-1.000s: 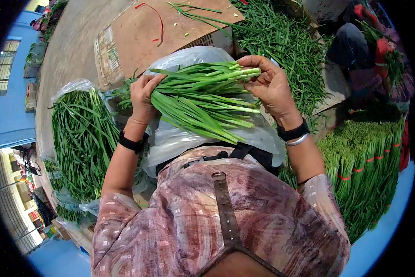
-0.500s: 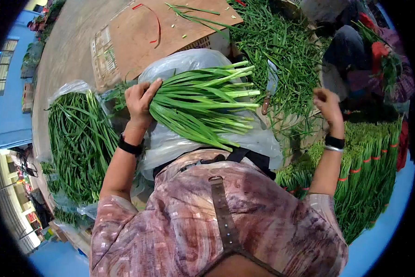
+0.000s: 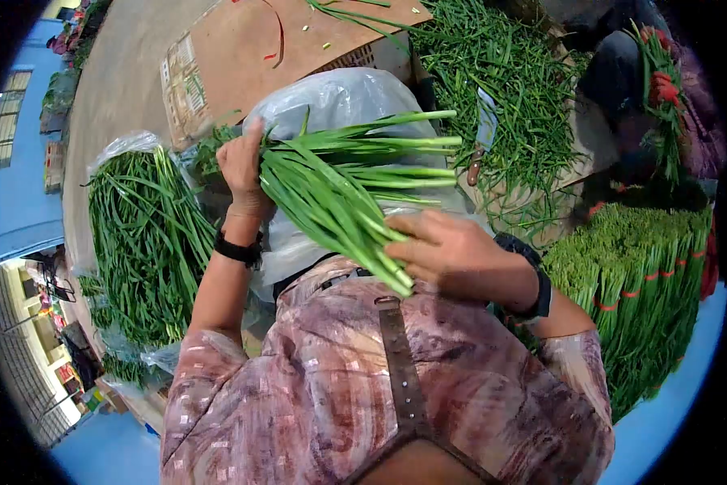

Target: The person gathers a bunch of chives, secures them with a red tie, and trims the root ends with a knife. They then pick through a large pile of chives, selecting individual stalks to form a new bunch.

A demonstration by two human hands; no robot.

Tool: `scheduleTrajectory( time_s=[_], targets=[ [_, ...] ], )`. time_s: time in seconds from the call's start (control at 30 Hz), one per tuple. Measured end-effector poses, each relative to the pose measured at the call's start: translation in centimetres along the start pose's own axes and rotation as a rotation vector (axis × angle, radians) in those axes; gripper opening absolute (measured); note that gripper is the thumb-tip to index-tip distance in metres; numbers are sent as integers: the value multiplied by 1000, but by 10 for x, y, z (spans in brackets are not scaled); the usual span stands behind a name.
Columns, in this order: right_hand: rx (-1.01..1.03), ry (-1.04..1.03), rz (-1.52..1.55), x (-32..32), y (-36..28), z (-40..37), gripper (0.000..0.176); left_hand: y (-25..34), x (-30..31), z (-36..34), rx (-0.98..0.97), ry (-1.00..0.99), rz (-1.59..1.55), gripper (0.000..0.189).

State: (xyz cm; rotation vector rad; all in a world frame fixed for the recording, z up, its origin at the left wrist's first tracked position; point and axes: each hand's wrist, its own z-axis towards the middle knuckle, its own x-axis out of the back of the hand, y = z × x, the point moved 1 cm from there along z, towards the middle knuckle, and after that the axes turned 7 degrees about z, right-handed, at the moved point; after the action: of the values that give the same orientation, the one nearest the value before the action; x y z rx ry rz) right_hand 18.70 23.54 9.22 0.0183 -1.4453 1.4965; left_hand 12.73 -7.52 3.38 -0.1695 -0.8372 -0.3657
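Note:
My left hand [image 3: 240, 170] is closed round the leafy end of a bunch of garlic chives [image 3: 323, 174]. The pale cut ends fan out to the right above a clear plastic sheet [image 3: 331, 89] over my lap. At the lower right of the bunch, my right hand [image 3: 452, 250] has its fingertips closed on a few stalks that are splayed towards my body. The hand is a little blurred, and its thumb is hidden. Behind the bunch, a knife [image 3: 486, 129] with a brown wooden handle lies on a heap of cut green leaves [image 3: 509, 73].
To the left lies a plastic-wrapped pile of long greens [image 3: 145, 234]. Bundles with red ties [image 3: 630, 291] stand at the right. Ahead is a brown board [image 3: 234, 56] with a red strip and loose stalks. A co-worker's red-gloved hand [image 3: 665, 87] holds greens at the upper right.
My right hand has come from the far right, raised over the heap, in to the stalk ends. The bunch has split, its lower stalks swinging towards my body. The left hand keeps its hold.

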Motion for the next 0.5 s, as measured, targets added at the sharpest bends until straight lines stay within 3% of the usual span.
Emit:
scheduleTrajectory(
  time_s=[0.17, 0.3, 0.37, 0.43, 0.47, 0.5],
  targets=[
    [-136, -53, 97, 24, 15, -5, 28, -3, 0, 9, -109, 45, -25, 32],
    [-291, -64, 209, 50, 45, -11, 14, -2, 2, 9, -99, 32, -29, 29],
    [-509, 52, 278, 62, 65, -21, 9, -4, 9, 11, -114, -32, 35, 30],
    [-546, 113, -325, 79, 87, -33, 13, -7, 12, 15, -165, -10, 73, 32],
    [-568, 172, -457, 88, 82, -29, 20, -9, 17, 21, -191, -18, 96, 32],
    [-552, 226, -281, 100, 77, -18, 31, -8, 23, 28, -219, -26, 117, 33]
  ],
)
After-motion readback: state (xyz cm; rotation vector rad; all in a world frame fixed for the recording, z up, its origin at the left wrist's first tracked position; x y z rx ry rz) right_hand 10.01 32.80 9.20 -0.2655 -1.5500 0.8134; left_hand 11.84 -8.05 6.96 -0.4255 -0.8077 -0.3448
